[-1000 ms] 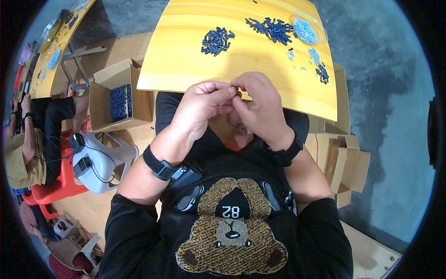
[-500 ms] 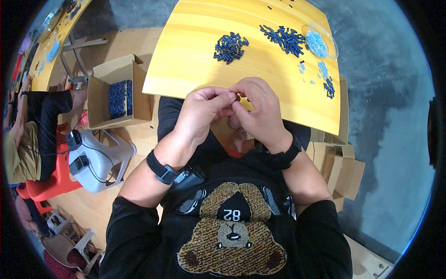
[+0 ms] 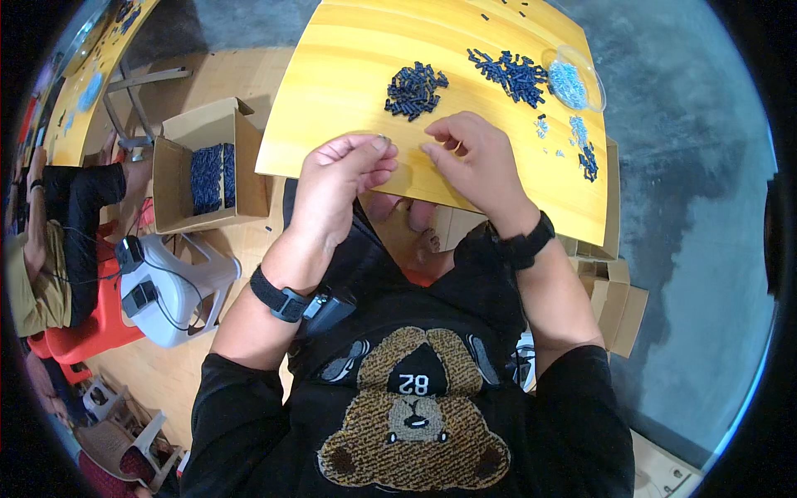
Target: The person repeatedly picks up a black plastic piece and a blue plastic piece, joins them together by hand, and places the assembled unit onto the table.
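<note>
My left hand is over the table's near edge, its thumb and fingers pinched together on something too small to make out. To its right, my right hand hovers above the tabletop with thumb and forefinger apart and nothing visible between them. Beyond both hands lies a heap of small dark tube-like pieces. A second dark heap spreads farther right. Beside that one stands a clear round dish holding tiny pale-blue pieces.
On the yellow table, loose pale pieces and a few dark ones lie at the right. Left of me are a cardboard box with dark pieces, a white stool and a seated person. Open cartons stand at right.
My hands were together, fingertips touching. Now they have parted: the right has moved right and slightly up, its thumb and forefinger separated, while the left has shifted left, still pinched.
</note>
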The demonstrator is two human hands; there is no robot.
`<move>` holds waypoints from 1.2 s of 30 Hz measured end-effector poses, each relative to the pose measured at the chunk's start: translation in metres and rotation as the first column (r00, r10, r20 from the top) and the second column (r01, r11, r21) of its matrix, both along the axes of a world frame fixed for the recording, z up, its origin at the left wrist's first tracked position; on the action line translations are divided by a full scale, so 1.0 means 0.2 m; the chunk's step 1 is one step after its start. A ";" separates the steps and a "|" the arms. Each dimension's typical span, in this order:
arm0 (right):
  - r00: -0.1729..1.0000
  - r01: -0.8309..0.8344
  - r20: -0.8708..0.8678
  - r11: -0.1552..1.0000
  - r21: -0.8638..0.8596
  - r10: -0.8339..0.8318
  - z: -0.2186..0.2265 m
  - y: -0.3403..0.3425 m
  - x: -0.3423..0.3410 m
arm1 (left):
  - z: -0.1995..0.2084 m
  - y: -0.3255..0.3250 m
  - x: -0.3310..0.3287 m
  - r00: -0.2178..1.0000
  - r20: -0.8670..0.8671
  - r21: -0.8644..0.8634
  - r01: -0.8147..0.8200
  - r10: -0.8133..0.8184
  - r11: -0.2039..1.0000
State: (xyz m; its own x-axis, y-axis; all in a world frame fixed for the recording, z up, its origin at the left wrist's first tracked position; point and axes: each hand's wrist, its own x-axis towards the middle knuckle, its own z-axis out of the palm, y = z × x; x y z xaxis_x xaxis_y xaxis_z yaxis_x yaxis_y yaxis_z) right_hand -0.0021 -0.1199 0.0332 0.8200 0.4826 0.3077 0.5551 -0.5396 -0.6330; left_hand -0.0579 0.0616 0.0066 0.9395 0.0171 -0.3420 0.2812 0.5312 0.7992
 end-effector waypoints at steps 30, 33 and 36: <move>0.987 0.128 -0.094 0.992 -0.010 -0.128 -0.12 0.00 0.17 | -0.04 0.02 0.00 0.999 -0.010 0.214 0.049 -0.048 0.976; 0.993 0.116 0.002 0.993 -0.035 -0.116 -0.12 0.00 0.19 | -0.04 0.02 0.00 0.999 -0.005 0.217 0.049 -0.049 0.975; 0.996 0.086 0.007 0.991 -0.101 -0.086 -0.12 0.00 0.19 | -0.05 0.03 -0.01 0.999 0.011 0.211 0.047 -0.051 0.976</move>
